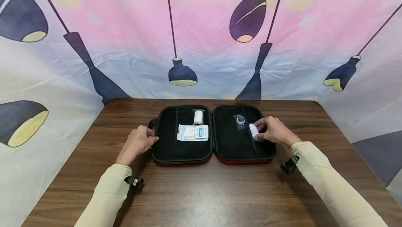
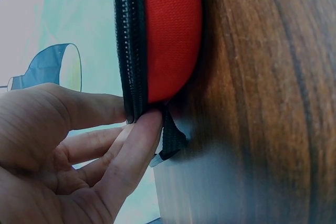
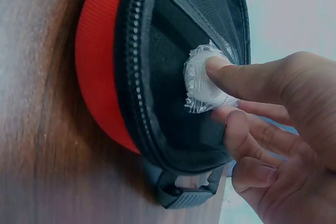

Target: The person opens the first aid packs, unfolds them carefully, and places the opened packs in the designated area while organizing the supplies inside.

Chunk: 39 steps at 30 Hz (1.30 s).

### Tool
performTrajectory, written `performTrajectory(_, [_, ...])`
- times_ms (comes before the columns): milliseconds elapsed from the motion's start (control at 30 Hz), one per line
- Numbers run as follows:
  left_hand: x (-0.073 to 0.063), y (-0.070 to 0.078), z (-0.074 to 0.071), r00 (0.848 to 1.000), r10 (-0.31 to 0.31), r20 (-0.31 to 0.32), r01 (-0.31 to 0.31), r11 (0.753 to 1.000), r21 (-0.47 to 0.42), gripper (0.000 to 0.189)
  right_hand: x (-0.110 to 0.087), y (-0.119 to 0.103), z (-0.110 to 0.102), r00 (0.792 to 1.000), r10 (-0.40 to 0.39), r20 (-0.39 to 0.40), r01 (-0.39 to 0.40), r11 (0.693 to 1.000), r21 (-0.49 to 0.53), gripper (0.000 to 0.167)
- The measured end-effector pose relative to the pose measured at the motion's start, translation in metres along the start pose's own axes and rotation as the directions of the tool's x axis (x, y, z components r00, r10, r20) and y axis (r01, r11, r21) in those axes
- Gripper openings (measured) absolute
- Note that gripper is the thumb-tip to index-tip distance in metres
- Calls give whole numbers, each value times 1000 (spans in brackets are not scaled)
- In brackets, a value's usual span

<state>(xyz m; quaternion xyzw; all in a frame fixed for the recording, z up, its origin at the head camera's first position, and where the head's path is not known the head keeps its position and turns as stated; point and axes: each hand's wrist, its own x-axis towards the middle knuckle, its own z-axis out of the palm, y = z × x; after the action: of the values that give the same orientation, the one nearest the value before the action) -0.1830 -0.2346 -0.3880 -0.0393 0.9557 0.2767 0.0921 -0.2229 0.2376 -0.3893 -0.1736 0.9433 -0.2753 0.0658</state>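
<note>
An open zip case (image 1: 183, 152), black inside with a red outer shell, lies unfolded on the table. My left hand (image 1: 139, 139) pinches the left half's outer edge; in the left wrist view, the thumb is on the zipper (image 2: 128, 51) and a finger is against the red shell (image 2: 173, 35). Over the right half, my right hand (image 1: 274, 131) holds a white bandage roll (image 1: 253, 131) in clear wrap between thumb and fingers. The right wrist view shows this wrapped bandage roll (image 3: 202, 85) against the black lining, beside a mesh pocket (image 3: 205, 9).
In the left half lie another white wrapped roll (image 1: 198, 117) and flat white packets (image 1: 193, 133). A small clear bag with a round roll (image 1: 240, 121) is in the right half. A black handle (image 1: 152, 123) sticks out at left. The wooden table (image 1: 194, 192) meets a printed cloth (image 1: 141, 45) behind.
</note>
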Motion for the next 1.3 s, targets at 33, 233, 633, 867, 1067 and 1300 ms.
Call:
performTrajectory(33, [0, 0, 0, 1000, 0, 0, 0, 1000, 0, 20, 1, 0, 1, 1000, -5, -4, 4, 1000, -2, 44])
performTrajectory(233, [0, 0, 0, 1000, 11, -8, -11, 1000, 10, 19, 3, -2, 6, 1000, -17, -15, 16, 1000, -10, 47])
performTrajectory(633, [0, 1, -1, 1000, -3, -3, 3, 1000, -1, 20, 2, -1, -9, 998, -10, 60, 6, 997, 74, 42])
performTrajectory(867, [0, -1, 0, 1000, 12, -5, -12, 1000, 2, 20, 6, 0, -3, 998, -16, 62, 9, 993, 116, 32])
performTrajectory(1067, [0, -1, 0, 1000, 9, -6, -9, 1000, 3, 20, 9, -4, 2, 999, -22, 49, 16, 992, 127, 31])
performTrajectory(1300, [0, -1, 0, 1000, 6, -1, -6, 1000, -4, 22, 12, -4, 8, 998, -4, 66, -9, 981, 192, 33])
